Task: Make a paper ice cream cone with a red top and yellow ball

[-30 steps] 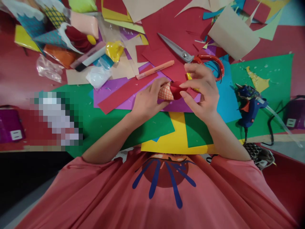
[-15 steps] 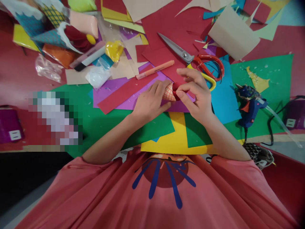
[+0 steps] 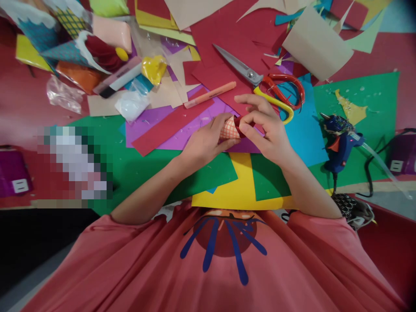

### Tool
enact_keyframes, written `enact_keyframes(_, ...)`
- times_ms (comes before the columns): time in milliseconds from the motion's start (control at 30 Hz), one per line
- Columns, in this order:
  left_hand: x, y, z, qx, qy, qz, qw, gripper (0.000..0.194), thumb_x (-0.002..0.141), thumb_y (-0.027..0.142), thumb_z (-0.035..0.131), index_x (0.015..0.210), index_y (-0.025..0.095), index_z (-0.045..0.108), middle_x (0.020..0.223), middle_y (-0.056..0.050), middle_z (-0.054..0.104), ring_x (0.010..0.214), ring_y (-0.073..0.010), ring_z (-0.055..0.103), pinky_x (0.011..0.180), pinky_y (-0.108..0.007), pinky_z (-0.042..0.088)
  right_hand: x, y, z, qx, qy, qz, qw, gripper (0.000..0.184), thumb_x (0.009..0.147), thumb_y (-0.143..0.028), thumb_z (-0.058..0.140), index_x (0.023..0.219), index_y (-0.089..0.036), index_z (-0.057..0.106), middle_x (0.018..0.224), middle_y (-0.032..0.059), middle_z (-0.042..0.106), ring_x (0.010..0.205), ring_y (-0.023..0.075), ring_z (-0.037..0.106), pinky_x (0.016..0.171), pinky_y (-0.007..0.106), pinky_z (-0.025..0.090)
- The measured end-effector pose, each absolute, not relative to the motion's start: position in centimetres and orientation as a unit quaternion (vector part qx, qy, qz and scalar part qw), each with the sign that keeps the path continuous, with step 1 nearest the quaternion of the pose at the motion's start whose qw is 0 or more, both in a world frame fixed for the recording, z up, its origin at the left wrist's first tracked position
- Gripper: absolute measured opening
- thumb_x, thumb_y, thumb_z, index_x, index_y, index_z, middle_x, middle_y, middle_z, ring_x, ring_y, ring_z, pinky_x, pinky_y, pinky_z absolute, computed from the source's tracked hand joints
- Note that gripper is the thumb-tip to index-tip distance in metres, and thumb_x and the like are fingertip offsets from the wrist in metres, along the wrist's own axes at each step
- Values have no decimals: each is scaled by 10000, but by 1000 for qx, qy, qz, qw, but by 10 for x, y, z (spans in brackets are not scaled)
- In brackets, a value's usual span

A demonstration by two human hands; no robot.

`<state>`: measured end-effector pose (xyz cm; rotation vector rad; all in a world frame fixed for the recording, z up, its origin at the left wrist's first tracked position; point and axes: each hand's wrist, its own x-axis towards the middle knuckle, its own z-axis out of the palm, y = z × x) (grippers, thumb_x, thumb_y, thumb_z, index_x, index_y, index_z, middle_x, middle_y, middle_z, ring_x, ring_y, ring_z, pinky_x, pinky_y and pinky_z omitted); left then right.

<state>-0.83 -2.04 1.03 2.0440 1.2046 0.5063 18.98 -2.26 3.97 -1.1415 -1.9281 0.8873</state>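
Note:
Fingers wrapped round it, my left hand [image 3: 206,138] holds a small paper cone [image 3: 229,128] with an orange grid on a pale ground. A dark red piece [image 3: 239,125] sticks out of the cone's wide end, on the right. My right hand [image 3: 265,130] pinches that red piece between thumb and index finger, its other fingers raised. Just behind the hands lie an orange marker [image 3: 211,94] and a big pair of scissors [image 3: 250,74] with red and yellow handles.
A blue hot glue gun [image 3: 341,149] rests on green sheet [image 3: 380,108] at right. Decorated blue cones [image 3: 66,56], bagged clay [image 3: 133,102] and a black-capped marker [image 3: 118,78] crowd the left back. A rolled beige sheet [image 3: 318,43] stands at the back right. Coloured sheets overlap beneath my hands.
The cone has turned slightly in my left hand, its wide end now tipped a little more upward. My right fingers have shifted slightly left, still at the red piece.

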Motion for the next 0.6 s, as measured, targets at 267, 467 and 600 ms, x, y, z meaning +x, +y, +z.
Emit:
enact_keyframes(267, -8, -19, 15, 770, 452, 180, 414, 507, 895, 472, 607, 1292, 180, 492, 1218, -90, 642, 1043, -217, 646, 880, -325, 518, 195, -18, 45, -411, -756, 374, 347, 201, 950, -365, 544, 800, -251, 615, 1365, 37, 626, 1289, 239, 591, 1083, 474, 509)
enact_keyframes(467, -8, -15, 18, 734, 416, 190, 503, 525, 898, 566, 578, 1239, 173, 506, 1116, -68, 660, 902, -168, 633, 808, -285, 512, 196, -17, 50, -403, -756, 391, 336, 219, 955, -385, 542, 809, -252, 634, 1399, 28, 609, 1334, 212, 561, 1081, 426, 522)
enact_keyframes(600, -7, -16, 19, 728, 405, 205, 514, 485, 900, 549, 581, 1199, 171, 523, 1067, -59, 666, 857, -154, 627, 767, -267, 510, 197, -17, 50, -402, -760, 388, 332, 219, 954, -384, 554, 808, -256, 654, 1395, 29, 614, 1335, 225, 562, 1105, 425, 512)
